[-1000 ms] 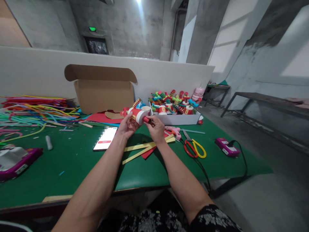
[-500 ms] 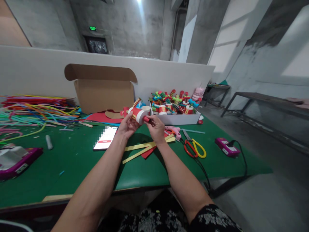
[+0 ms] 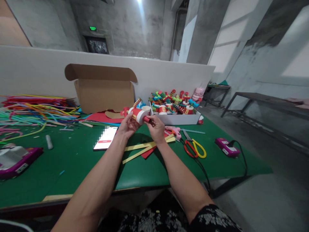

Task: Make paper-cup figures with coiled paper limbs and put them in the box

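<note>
A red and white paper cup lies on its side in the air above the table, with a red paper piece at its left end. My left hand is closed around the cup's near side. My right hand pinches a small red piece against the cup's right end; the fingertips partly hide it. Below my hands, yellow paper strips cross over a red sheet. Just behind the cup stands a pale cup-like thing.
A white box full of colourful paper figures stands behind. A pink glue gun, scissors and a purple power strip lie right. Left are a phone, a cardboard box and colourful strips.
</note>
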Available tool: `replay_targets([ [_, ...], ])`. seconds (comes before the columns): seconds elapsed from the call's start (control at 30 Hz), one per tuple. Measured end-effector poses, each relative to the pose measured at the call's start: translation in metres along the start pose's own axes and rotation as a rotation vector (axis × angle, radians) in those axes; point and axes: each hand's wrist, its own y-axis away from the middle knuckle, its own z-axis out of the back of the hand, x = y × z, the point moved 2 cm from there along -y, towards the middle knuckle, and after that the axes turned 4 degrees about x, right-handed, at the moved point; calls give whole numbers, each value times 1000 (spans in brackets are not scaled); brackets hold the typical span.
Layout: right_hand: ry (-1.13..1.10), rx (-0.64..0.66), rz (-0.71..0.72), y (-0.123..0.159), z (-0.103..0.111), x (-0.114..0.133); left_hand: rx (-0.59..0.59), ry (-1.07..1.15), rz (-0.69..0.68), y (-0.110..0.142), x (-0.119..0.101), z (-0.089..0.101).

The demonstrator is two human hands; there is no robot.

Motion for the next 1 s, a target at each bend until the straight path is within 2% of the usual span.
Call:
replay_targets([
  [1.0, 12, -6, 3, 0, 1, 0, -13, 17, 17, -5, 1, 6],
])
